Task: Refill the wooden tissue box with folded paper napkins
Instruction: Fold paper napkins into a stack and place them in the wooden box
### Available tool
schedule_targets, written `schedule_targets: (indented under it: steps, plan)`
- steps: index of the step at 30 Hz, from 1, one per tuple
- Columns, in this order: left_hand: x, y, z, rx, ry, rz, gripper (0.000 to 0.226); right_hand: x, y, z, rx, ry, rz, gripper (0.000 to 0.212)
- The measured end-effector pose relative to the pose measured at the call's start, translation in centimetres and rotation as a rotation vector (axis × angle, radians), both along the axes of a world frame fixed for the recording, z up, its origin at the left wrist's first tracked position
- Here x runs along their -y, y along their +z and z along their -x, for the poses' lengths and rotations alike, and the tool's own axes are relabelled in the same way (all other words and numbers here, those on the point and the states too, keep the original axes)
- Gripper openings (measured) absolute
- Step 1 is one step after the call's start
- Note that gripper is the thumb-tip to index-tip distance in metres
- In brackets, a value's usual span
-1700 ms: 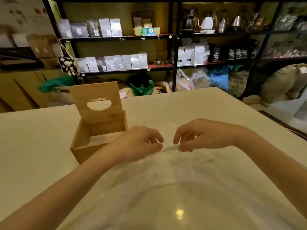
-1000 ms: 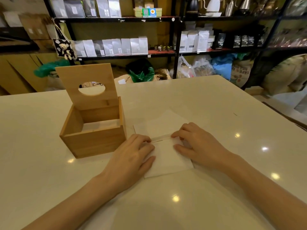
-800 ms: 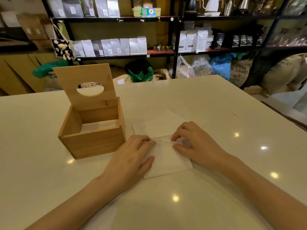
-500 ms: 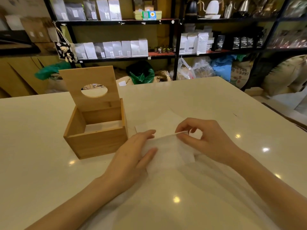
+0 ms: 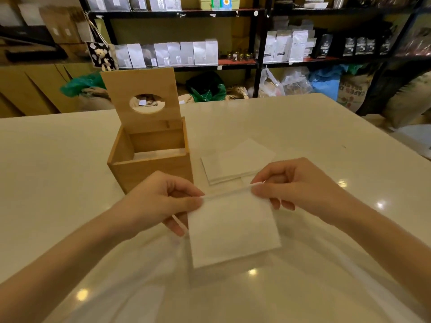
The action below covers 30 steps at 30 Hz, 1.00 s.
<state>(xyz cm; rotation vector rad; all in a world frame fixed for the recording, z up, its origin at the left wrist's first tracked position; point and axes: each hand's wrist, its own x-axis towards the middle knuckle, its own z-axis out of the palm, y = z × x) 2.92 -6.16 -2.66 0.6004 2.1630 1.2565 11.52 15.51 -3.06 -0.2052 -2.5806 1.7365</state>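
Observation:
A white folded napkin (image 5: pixel 233 229) hangs above the table, pinched along its top edge by both hands. My left hand (image 5: pixel 158 203) grips its left corner and my right hand (image 5: pixel 296 185) grips its right corner. The wooden tissue box (image 5: pixel 149 166) stands just behind my left hand, its lid (image 5: pixel 142 99) with an oval hole raised upright at the back. White napkins lie low inside the box. A small stack of folded napkins (image 5: pixel 235 162) rests on the table to the right of the box.
The white glossy table (image 5: pixel 58 183) stretches wide to the left and right. Behind its far edge stand black shelves (image 5: pixel 256 64) with bags and jars, and sacks sit on the floor.
The napkin was pressed flat on the table under both hands; now both hands have lifted it off the table by its top edge, toward me.

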Motion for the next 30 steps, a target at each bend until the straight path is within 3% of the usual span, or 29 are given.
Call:
schedule_targets:
  steps: [3, 7, 11, 14, 18, 23, 30]
  plan:
    - [0.3, -1.8, -0.3, -0.093, 0.029, 0.077, 0.009, 0.5, -1.4, 0.2, 0.050, 0.023, -0.124, 0.003]
    - [0.5, -2.6, -0.5, -0.256, -0.041, 0.151, 0.008, 0.7, -2.6, 0.4, -0.040, 0.061, -0.441, 0.007]
    - [0.4, -2.5, -0.6, -0.724, -0.191, 0.449, 0.022, 0.4, -2.9, 0.6, -0.083, 0.189, -0.763, 0.012]
    - [-0.8, -1.5, -0.9, -0.871, -0.200, 0.405, 0.030, -0.5, -1.4, 1.5, -0.158, 0.195, -0.811, 0.019]
    - [-4.5, -1.1, -0.2, -0.860, -0.152, 0.187, 0.034, -2.3, -0.1, 4.9, -0.265, 0.104, -0.753, 0.017]
    - [-9.5, -2.7, 2.2, -0.708, -0.017, 0.167, 0.053, -4.0, -2.4, 9.5, -0.257, -0.011, -0.851, 0.027]
    - [-10.8, -4.8, 5.1, -0.625, 0.063, 0.453, 0.061, -4.3, -4.9, 11.0, -0.200, 0.048, -1.101, 0.039]
